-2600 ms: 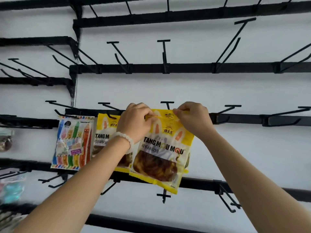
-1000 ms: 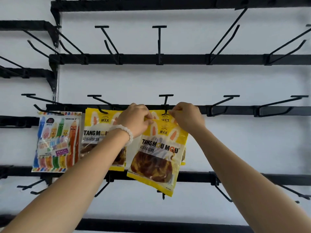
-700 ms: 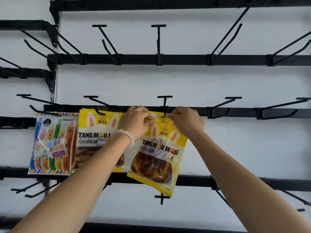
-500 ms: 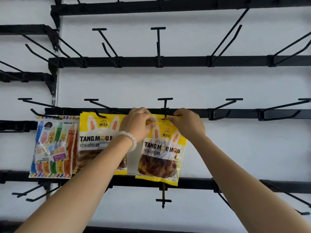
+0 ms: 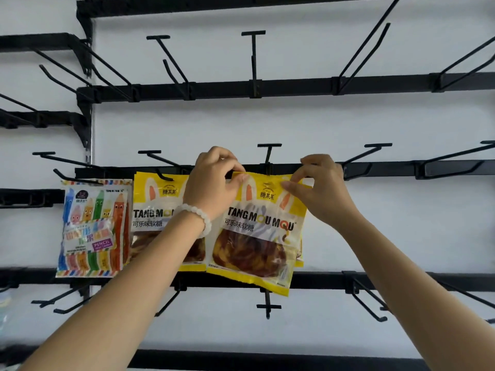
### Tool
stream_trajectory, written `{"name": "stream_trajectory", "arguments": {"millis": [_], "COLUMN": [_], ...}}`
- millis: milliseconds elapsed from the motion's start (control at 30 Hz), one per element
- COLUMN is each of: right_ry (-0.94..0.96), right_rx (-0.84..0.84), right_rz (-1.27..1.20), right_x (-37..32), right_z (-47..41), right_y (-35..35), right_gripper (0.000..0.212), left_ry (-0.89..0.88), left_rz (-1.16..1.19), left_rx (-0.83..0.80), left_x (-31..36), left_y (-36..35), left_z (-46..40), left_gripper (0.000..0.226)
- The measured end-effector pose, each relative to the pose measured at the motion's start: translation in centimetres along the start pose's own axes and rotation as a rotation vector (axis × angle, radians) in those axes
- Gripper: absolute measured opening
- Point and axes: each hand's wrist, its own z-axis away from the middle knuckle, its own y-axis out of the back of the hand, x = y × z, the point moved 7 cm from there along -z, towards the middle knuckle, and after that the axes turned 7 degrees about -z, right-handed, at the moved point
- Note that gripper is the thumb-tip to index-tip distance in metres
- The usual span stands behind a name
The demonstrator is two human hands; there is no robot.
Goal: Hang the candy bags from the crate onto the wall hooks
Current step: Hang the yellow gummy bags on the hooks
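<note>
Both forearms reach up from the bottom corners toward the wall, the left one wearing a white bead bracelet (image 5: 199,218) at the wrist; the left hand (image 5: 211,183) has its fingers curled, thumb and forefinger pinching the top left corner of the yellow candy bag (image 5: 257,231); the right hand (image 5: 320,188) pinches the bag's top right corner the same way; the bag is held flat against the rack, slightly tilted, its top edge right at the centre hook (image 5: 268,156), though whether its hole is on the prong cannot be made out; the left arm hides part of a second yellow bag (image 5: 158,210) hanging just beside it; farther left hangs a striped pencil-candy bag (image 5: 92,228); black rails (image 5: 294,88) with bare hooks cross the white wall (image 5: 267,124), cut off at the frame edges.
</note>
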Motion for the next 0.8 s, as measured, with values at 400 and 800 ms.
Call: {"name": "stream_trajectory", "arguments": {"millis": [400, 800], "right_ry": [-0.061, -0.122], "right_rx": [0.029, -0.002], "right_rz": [-0.121, -0.119], "right_x": [-3.0, -2.0], "right_z": [-1.2, -1.7], "right_y": [0.9, 0.2], "right_gripper": [0.015, 0.018], "left_ry": [-0.038, 0.025], "left_rz": [-0.024, 0.031], "left_rx": [-0.016, -0.079], "left_x": [0.3, -0.8], "left_y": [2.5, 0.7], "left_z": [-1.2, -1.5], "left_gripper": [0.015, 0.017]}}
